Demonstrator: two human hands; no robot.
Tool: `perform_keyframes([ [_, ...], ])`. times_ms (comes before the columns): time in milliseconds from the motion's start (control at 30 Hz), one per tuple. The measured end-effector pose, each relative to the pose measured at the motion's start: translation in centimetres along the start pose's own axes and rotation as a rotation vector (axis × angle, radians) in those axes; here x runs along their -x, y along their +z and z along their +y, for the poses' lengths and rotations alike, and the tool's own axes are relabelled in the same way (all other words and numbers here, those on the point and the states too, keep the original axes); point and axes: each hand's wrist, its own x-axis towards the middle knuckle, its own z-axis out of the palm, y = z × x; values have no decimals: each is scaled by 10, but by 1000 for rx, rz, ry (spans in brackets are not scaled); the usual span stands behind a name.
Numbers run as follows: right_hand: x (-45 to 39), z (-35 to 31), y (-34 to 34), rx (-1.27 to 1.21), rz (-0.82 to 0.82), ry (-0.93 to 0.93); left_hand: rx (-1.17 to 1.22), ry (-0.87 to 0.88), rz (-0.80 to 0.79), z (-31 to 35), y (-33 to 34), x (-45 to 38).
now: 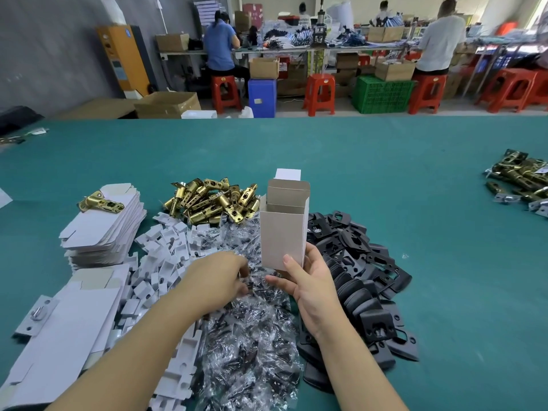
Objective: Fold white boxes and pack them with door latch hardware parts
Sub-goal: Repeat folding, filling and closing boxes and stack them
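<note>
1. The white box (pixel 283 232) stands upright in my right hand (pixel 308 280), its top flaps open; my thumb presses its front near the bottom edge and my fingers wrap behind its right side.
2. My left hand (pixel 218 277) reaches down, fingers curled into the clear screw bags (pixel 252 345) just left of the box's base; the fingertips are buried, so I cannot tell whether they have pinched a bag.
3. The bags spread from under the box toward my near edge, between my two forearms.
4. Just right of the box lies the heap of black plates (pixel 358 280), touching the bags' right edge.
5. Behind the box, to its left, sits the pile of brass latches (pixel 210 201).
6. Left of the bags lie white plastic inserts (pixel 160 262), and beyond them a stack of flat boxes (pixel 103 229) with one brass latch (pixel 99 201) resting on top.
7. More flat cartons (pixel 68 330) lie at my near left.
8. The green table (pixel 400 179) is open beyond the piles and to the right, up to a second latch pile (pixel 522 179) at the far right edge.
</note>
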Motion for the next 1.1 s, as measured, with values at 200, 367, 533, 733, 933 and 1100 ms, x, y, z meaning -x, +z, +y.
perform_keyframes([
  [200, -1, 0, 0, 4, 9, 4, 244, 35, -14, -16, -9, 8],
  [367, -2, 0, -1, -16, 14, 21, 573, 85, 82, -27, -25, 16],
  [533, -1, 2, -1, 32, 1, 13, 815, 90, 373, -25, -48, 24],
  [733, 1, -1, 0, 86, -28, -7, 598, 292, 780, -1, -85, 24],
  [933, 5, -5, 4, 117, -84, 8, 12, 443, 807, 27, -97, 7],
  [1100, 6, -4, 4, 106, -133, -2, -20, 445, 707, 40, -97, 1],
])
